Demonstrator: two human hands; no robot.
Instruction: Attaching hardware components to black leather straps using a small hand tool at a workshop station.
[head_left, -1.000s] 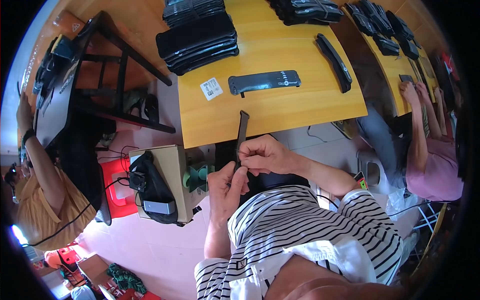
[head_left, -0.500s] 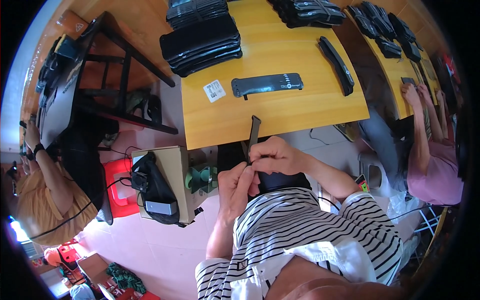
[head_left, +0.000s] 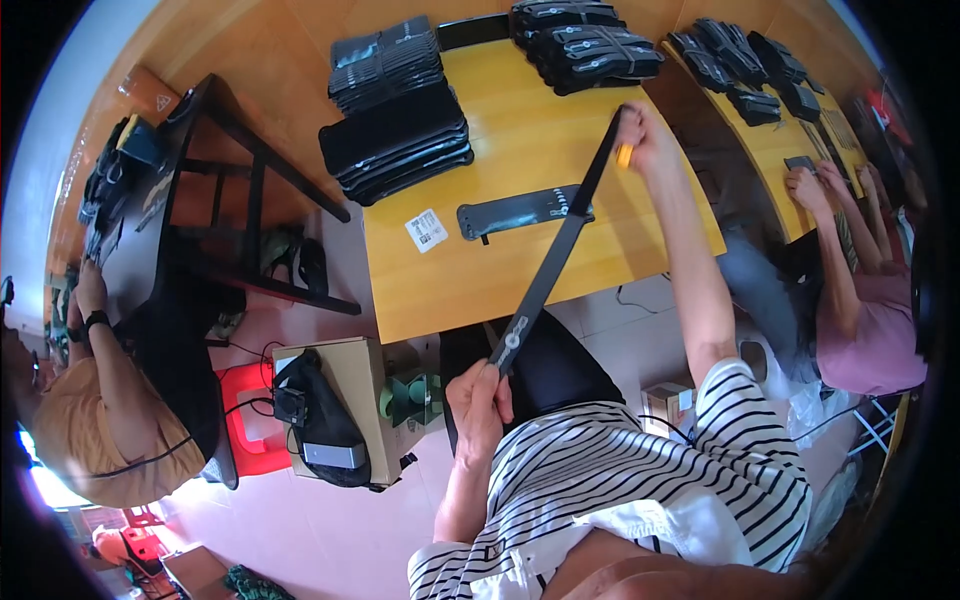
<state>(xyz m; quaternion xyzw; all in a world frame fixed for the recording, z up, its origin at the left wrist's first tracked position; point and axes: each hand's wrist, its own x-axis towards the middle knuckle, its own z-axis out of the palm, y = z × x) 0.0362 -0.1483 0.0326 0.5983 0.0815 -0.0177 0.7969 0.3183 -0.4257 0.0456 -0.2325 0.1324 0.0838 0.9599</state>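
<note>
A long black strap (head_left: pixel 555 255) stretches diagonally over the near edge of the yellow table (head_left: pixel 520 290). My left hand (head_left: pixel 478 395) grips its lower end close to my striped shirt. My right hand (head_left: pixel 640 125) is raised far out over the table, closed on the strap's upper end, with something small and orange showing at the fingers. A flat black strap piece (head_left: pixel 525 210) lies on the table beside a small white label (head_left: pixel 427 230).
Stacks of black pieces (head_left: pixel 400 130) and more stacks (head_left: pixel 585 45) sit at the table's far side. A cardboard box with a black bag (head_left: pixel 330 420) stands on the floor to my left. One person (head_left: pixel 90 420) works at left, another (head_left: pixel 860 290) at right.
The strap was held short and upright in both hands near my chest. Now my right hand has swung up and out over the table, drawing the strap to full length.
</note>
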